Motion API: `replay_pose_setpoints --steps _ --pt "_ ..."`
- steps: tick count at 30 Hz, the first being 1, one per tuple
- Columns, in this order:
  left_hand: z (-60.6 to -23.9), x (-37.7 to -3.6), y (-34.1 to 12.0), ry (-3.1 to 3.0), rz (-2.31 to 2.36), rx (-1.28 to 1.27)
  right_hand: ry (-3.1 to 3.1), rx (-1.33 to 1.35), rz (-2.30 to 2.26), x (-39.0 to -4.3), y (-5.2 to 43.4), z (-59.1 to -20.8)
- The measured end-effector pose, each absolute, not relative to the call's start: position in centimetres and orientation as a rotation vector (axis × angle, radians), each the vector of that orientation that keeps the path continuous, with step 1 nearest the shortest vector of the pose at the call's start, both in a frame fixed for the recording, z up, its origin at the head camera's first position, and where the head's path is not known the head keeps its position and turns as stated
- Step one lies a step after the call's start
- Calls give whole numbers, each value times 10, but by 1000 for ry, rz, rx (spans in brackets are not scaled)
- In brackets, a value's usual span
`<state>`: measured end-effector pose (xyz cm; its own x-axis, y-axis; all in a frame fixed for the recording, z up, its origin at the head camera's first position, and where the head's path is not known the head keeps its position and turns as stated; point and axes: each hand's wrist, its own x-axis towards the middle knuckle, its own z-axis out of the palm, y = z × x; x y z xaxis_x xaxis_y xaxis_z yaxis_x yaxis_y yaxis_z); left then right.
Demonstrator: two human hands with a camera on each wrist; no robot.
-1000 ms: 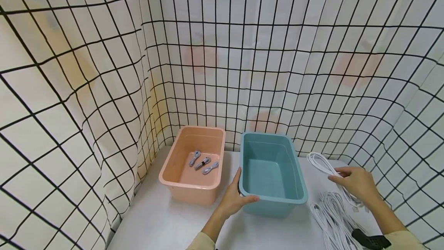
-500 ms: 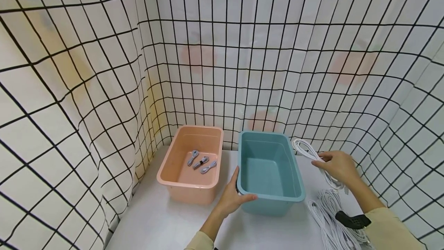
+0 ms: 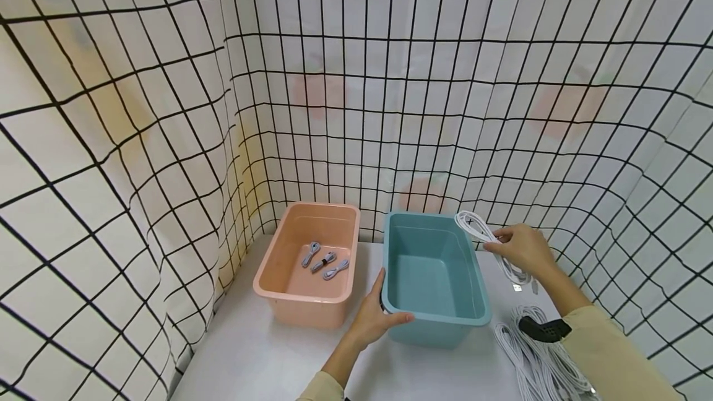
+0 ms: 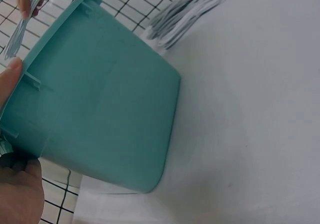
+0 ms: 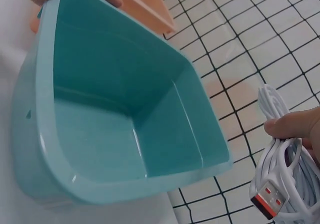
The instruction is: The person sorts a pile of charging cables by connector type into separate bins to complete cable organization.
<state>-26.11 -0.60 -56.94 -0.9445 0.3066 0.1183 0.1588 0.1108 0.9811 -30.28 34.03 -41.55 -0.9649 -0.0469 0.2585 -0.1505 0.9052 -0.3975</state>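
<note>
My right hand [image 3: 525,250] pinches a coiled white USB cable [image 3: 472,225] beside the right rim of the teal plastic tub [image 3: 440,317]. In the right wrist view, the USB plug [image 5: 270,199] with its red edge hangs at the bottom of the coil. My left hand [image 3: 370,320] grips the tub's near left corner, thumb over the front rim and fingers along the left side. The tub's floor is bare. More white cables [image 3: 535,351] lie in a heap at the near right, partly under my right forearm.
A peach plastic tub [image 3: 303,297] stands left of the teal one. Inside it lie three small grey cable bundles [image 3: 323,261]. A black wire grid [image 3: 356,94] before pale printed cloth encloses the white table [image 3: 245,357] at the back and sides.
My right hand has lifted the coiled cable off the heap side and carried it left and away from me, up to the teal tub's right rim. The left hand keeps its grip.
</note>
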Motion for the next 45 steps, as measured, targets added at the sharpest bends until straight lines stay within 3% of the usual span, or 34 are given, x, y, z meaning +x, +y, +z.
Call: replay_pose_setpoints --steps 24,32,45 --pt "-571 -261 -1 2251 1967 481 -2899 71 718 -342 267 -404" --pt "-571 -261 -1 2253 1974 499 -2904 236 1552 -348 258 -406" --pt "-570 -260 -3 2253 1993 478 -2846 388 1660 -341 274 -415"
